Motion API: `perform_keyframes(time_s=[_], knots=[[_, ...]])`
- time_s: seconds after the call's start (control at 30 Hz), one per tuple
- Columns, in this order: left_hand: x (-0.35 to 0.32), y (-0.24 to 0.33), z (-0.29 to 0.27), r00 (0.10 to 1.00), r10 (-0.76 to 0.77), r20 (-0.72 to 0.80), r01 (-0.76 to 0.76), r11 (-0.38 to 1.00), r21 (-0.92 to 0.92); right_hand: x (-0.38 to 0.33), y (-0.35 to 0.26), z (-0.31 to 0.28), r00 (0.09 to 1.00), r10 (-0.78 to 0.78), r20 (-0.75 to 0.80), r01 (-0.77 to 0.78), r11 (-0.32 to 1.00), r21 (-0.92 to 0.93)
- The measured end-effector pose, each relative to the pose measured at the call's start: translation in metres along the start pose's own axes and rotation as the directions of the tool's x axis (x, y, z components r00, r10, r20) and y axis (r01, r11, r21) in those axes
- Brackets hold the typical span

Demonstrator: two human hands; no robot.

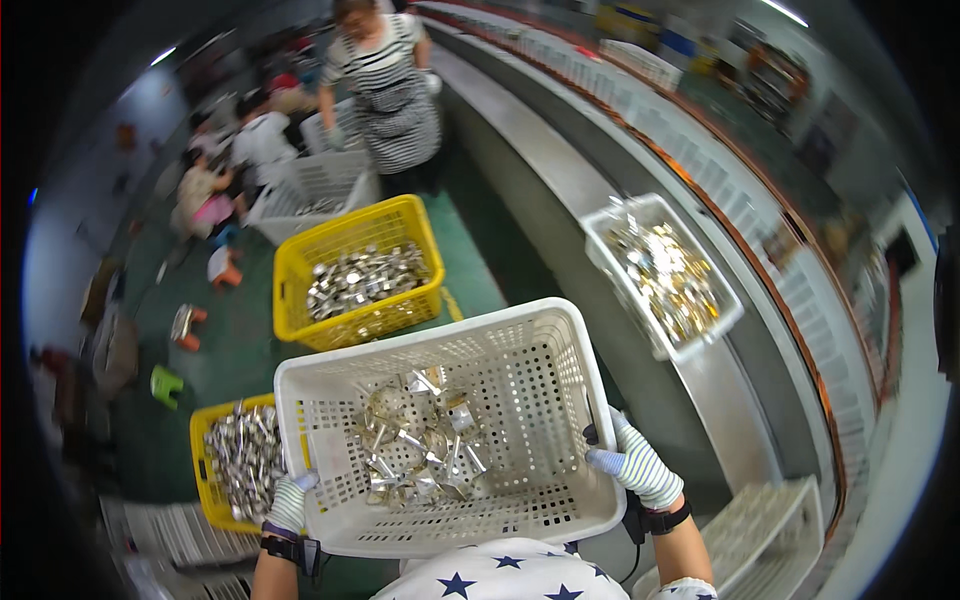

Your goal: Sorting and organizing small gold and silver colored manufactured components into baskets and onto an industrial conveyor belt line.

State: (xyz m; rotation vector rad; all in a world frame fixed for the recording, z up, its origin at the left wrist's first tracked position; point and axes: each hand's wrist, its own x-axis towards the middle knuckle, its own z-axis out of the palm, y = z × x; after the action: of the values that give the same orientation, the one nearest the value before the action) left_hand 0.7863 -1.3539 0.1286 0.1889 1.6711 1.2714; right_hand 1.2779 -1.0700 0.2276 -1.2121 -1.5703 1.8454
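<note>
Between my two hands I hold a white perforated plastic basket, tilted so its inside faces up at me. A small heap of shiny metal parts lies on its bottom. My left hand, in a striped glove, is closed on the basket's left end. At the right end my right hand, gloved the same way, grips the rim with its thumb over the edge. The fingers of both hands are partly hidden behind the basket wall.
A yellow basket of metal parts stands ahead, another yellow basket at left. To the right, a white basket of shiny parts rests on a metal ledge. A person in stripes stands beyond; small stools dot the green floor.
</note>
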Motion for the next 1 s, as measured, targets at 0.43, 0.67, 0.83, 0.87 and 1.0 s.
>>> perform_keyframes(time_s=[0.43, 0.67, 0.83, 0.87, 1.0], knots=[[-0.164, -0.034, 0.208, 0.775, -0.254, -0.579, -0.067, 0.878, -0.474, 0.235, -0.097, -0.085, 0.736, 0.109, 0.668, -0.073, 0.994, -0.082], [-0.267, -0.094, 0.284, 0.538, -0.409, -0.737, -0.135, 0.821, -0.554, 0.251, -0.082, -0.033, 0.465, 0.154, 0.872, -0.067, 0.988, -0.139], [-0.334, -0.145, 0.265, 0.438, -0.456, -0.775, -0.219, 0.782, -0.584, 0.210, -0.054, 0.034, 0.351, 0.178, 0.919, 0.013, 0.981, -0.195], [-0.343, -0.154, 0.258, 0.433, -0.456, -0.777, -0.236, 0.775, -0.586, 0.199, -0.048, 0.048, 0.339, 0.175, 0.924, 0.027, 0.980, -0.196], [-0.397, -0.212, 0.198, 0.409, -0.463, -0.786, -0.188, 0.801, -0.569, 0.130, -0.033, 0.122, 0.365, 0.167, 0.916, 0.003, 0.984, -0.180]])
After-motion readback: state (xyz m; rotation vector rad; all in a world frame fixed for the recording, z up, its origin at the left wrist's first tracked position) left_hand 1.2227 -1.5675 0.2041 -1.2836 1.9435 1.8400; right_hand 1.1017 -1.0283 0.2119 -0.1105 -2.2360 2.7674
